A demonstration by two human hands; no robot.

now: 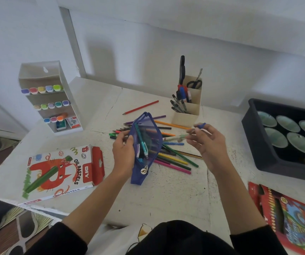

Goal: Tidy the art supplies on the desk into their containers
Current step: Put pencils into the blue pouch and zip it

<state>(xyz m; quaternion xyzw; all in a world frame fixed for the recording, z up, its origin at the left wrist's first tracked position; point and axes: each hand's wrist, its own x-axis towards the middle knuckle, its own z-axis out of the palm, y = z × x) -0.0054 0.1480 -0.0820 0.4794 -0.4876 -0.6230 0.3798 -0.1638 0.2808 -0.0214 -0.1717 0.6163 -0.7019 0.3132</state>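
In the centre of the frame the blue mesh pencil pouch (154, 142) is held over the desk (166, 196), beside the heap of coloured pencils (175, 160). I cannot tell whether its lower end rests on the desk. The left hand (123, 151) grips the pouch by the left lip of its mouth, thumb and fingers curled over the edge. Its long axis runs nearly up and down the frame, with the zip pull (144, 170) near the bottom and the unzipped mouth gaping toward the right. A teal pen (141, 142) lies inside along that axis.

Further right, the right hand (208, 142) pinches a pale green pen (177, 138), which is blurred. It lies almost level and points left at the mouth. Something blue sits at the fingertips, too smeared to name.

I judge the pouch light and floppy. The mesh sags, so the mouth will close unless the lip is kept taut, and the lip is where I would hold it. The pale green pen looks light, stiff and smooth. A pinch near its rear end should steer it, turned to match the pouch's axis so it slides in lengthwise.
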